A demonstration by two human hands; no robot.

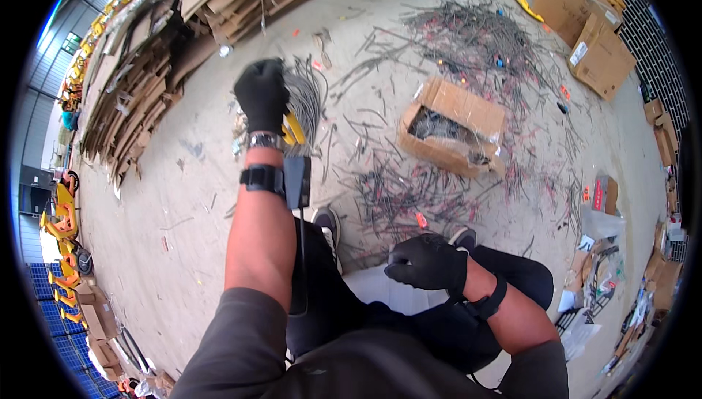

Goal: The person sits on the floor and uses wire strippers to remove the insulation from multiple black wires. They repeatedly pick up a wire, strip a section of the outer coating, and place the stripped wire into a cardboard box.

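Observation:
My left hand (262, 94), in a black glove, is stretched out over a bundle of grey cables (304, 97) on the floor. Its fingers look curled, and what they hold is hidden. Yellow tool handles (293, 128) show beside its wrist; whether the hand grips them is unclear. My right hand (428, 264), also black-gloved, is bent in front of my right knee, fingers curled, with nothing clearly visible in it. Cut cable pieces (384, 190) lie scattered between the hands and beyond them. An open cardboard box (466, 105) holding dark cable pieces stands ahead of my right hand.
A large heap of cable scraps (477, 37) lies at the far side. Flattened cardboard (137, 97) is stacked at the upper left. Closed cartons (601, 58) stand at the upper right, and plastic wrapping (603, 226) lies at the right. Yellow vehicles (66, 207) line the left edge.

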